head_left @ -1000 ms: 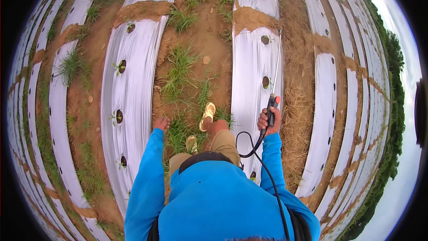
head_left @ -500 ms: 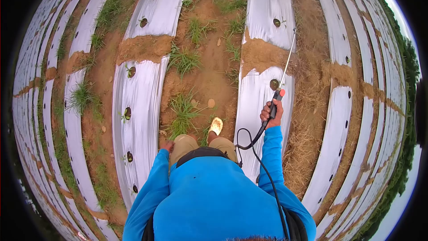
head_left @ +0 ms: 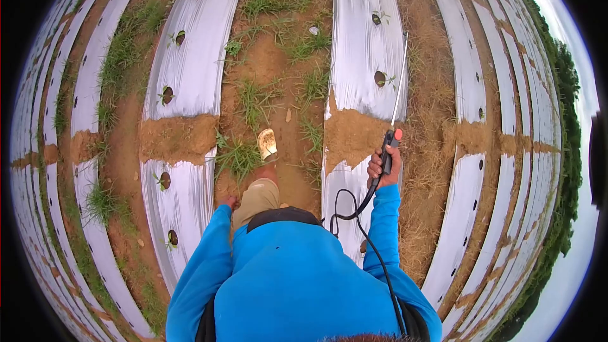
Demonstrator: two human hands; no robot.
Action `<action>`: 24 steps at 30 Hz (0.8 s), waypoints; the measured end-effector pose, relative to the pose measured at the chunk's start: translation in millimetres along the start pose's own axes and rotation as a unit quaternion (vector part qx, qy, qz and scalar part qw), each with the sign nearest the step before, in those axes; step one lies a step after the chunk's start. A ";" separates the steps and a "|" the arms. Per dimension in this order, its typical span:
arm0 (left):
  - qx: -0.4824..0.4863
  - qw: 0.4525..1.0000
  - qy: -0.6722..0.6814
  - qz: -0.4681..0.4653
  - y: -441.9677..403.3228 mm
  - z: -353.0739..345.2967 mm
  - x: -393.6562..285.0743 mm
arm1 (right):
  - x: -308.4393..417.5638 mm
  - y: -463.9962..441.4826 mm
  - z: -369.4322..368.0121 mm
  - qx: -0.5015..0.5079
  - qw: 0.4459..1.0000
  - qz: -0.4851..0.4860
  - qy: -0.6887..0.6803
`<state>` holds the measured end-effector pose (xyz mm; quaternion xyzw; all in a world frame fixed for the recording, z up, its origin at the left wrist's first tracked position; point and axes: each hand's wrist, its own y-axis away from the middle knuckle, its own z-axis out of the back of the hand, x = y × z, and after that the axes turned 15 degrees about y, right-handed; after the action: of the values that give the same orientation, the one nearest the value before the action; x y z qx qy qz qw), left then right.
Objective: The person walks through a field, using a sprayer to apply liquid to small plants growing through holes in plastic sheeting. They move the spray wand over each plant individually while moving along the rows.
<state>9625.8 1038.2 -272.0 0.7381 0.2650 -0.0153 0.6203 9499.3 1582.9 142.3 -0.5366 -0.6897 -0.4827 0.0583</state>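
Note:
My right hand (head_left: 384,166) is wrapped around the black handle of a sprayer wand (head_left: 399,85), which has a red part at its top. The thin metal lance points forward over the right edge of a plastic-covered bed (head_left: 367,38). A black hose (head_left: 378,247) runs from the handle back along my right arm. Beside my left thigh hangs my left hand (head_left: 229,202), small in view, its fingers mostly hidden. One pale shoe (head_left: 266,144) shows in front of me on the path.
Silvery mulch beds with planting holes and small seedlings (head_left: 167,95) run forward on both sides. Bare-soil gaps (head_left: 179,137) cross the beds. Grass tufts (head_left: 238,158) grow on the dirt path (head_left: 278,104); dry straw (head_left: 425,171) covers the furrow at right.
I have moved forward along the path, so the beds and soil gaps sit lower in view. A foot has swung ahead. My right hand still grips the sprayer wand.

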 end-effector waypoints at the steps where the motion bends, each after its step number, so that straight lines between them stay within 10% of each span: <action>1: 0.010 1.000 -0.004 -0.005 -26.7 -15.6 -42.5 | 14.9 -23.5 -9.5 0.008 1.000 0.008 0.012; 3: -0.038 0.770 -0.566 -0.291 -40.0 -40.7 -99.9 | 38.8 -60.6 -39.9 0.004 1.000 0.009 0.005; 6: -0.020 0.991 -0.132 -0.027 22.9 -151.9 -263.9 | 91.0 -111.3 -88.4 -0.006 1.000 -0.004 0.010; 14: 0.030 0.973 -0.168 -0.156 -75.3 -301.6 -555.0 | 197.5 -275.6 -161.0 -0.041 0.999 -0.024 0.010; 24: -0.002 0.992 -0.099 -0.075 -164.5 -395.8 -656.6 | 354.7 -555.4 -209.9 -0.021 1.000 -0.018 -0.002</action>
<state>8873.1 1174.3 -99.6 0.7096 0.2569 -0.1341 0.6422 8817.0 1695.8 130.3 -0.5262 -0.6891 -0.4970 0.0372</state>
